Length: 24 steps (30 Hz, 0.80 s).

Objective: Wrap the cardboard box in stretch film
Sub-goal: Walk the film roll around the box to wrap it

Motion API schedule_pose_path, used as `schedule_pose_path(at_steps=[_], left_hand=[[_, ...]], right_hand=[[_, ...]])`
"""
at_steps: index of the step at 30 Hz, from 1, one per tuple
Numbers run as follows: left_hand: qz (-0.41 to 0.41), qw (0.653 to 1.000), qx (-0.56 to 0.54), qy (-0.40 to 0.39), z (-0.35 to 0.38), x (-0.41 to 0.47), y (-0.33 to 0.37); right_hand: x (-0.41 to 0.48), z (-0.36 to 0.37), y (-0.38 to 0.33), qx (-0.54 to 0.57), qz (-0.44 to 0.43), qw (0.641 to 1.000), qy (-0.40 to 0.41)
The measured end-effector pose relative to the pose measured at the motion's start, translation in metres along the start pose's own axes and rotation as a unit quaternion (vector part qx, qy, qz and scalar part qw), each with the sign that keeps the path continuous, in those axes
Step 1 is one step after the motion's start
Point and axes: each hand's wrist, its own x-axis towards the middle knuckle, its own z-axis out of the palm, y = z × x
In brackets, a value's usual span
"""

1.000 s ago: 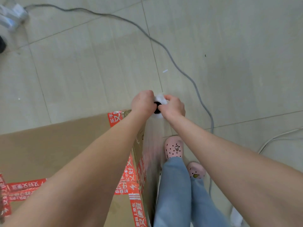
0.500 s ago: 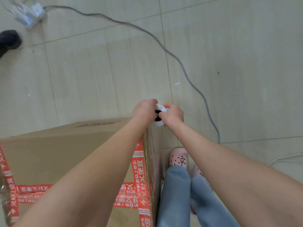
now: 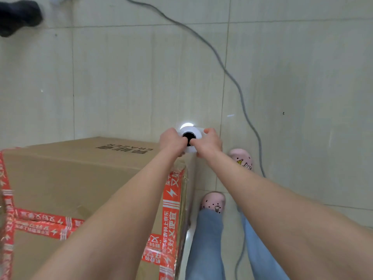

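A large brown cardboard box (image 3: pixel 70 178) sealed with red printed tape fills the lower left. A white roll of stretch film (image 3: pixel 190 131) stands upright just past the box's far right corner, its dark core facing me. My left hand (image 3: pixel 171 141) grips the roll from the left and my right hand (image 3: pixel 209 142) grips it from the right, thumbs at the core. A shiny sheet of film (image 3: pixel 186 199) runs down the box's right side.
A grey cable (image 3: pixel 232 75) curves across the tiled floor to the right of my hands. My feet in pink clogs (image 3: pixel 214 203) stand close beside the box. A black object (image 3: pixel 18 17) lies at the far left corner.
I have stepped along the box's right side toward its far corner. Both hands still hold the roll, now just past that corner, and more of the box top is in view.
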Motion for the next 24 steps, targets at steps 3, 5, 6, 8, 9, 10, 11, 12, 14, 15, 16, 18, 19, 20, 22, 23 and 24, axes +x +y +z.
schedule_pose_path(at_steps=[3,5,6,8,9,10,11,12,14,15,16,18,19,20,22,23,24], left_hand=[[-0.004,1.0,-0.008,0.002,-0.006,0.007,-0.004],[0.014,0.998,0.054,0.0,-0.009,0.012,-0.003],[0.034,0.996,0.078,-0.001,-0.009,0.014,-0.001],[0.084,0.991,0.108,-0.001,-0.009,0.017,0.003],[0.103,0.987,0.125,0.007,-0.009,0.017,0.005],[0.113,0.984,0.138,0.02,-0.008,0.017,0.006],[0.11,0.983,0.143,0.034,-0.008,0.017,0.007],[0.1,0.984,0.137,0.046,-0.008,0.016,0.006],[0.057,0.993,0.08,0.067,-0.008,0.016,0.004],[0.025,0.996,0.037,0.077,-0.009,0.017,0.002],[-0.007,0.996,-0.011,0.086,-0.011,0.018,0.0],[-0.074,0.988,-0.106,0.089,-0.018,0.02,-0.003],[-0.104,0.98,-0.148,0.083,-0.024,0.02,-0.003],[-0.131,0.973,-0.177,0.066,-0.029,0.02,-0.003],[-0.144,0.973,-0.18,0.017,-0.036,0.02,-0.003],[-0.123,0.981,-0.151,0.001,-0.038,0.021,-0.003],[-0.089,0.991,-0.104,-0.004,-0.04,0.021,-0.002]], right_hand=[[0.006,0.006,-0.01,0.009,-0.002,1.0,0.0],[0.011,0.007,-0.014,-0.007,-0.005,1.0,0.005],[0.012,0.006,-0.015,-0.015,-0.006,1.0,0.002],[0.014,0.004,-0.016,-0.05,-0.014,0.999,-0.006],[0.014,0.002,-0.017,-0.078,-0.023,0.997,-0.009],[0.016,0.001,-0.019,-0.105,-0.034,0.994,-0.012],[0.017,0.001,-0.022,-0.13,-0.044,0.99,-0.012],[0.018,0.001,-0.025,-0.154,-0.054,0.986,-0.011],[0.021,0.003,-0.033,-0.188,-0.079,0.979,-0.019],[0.022,0.005,-0.037,-0.194,-0.093,0.976,-0.023],[0.023,0.009,-0.04,-0.198,-0.106,0.974,-0.029],[0.023,0.017,-0.045,-0.193,-0.112,0.974,-0.038],[0.024,0.021,-0.048,-0.179,-0.097,0.978,-0.044],[0.025,0.024,-0.05,-0.161,-0.072,0.983,-0.056],[0.027,0.027,-0.052,-0.137,-0.035,0.987,-0.072],[0.028,0.026,-0.052,-0.14,-0.032,0.987,-0.073],[0.028,0.025,-0.053,-0.148,-0.032,0.986,-0.071]])
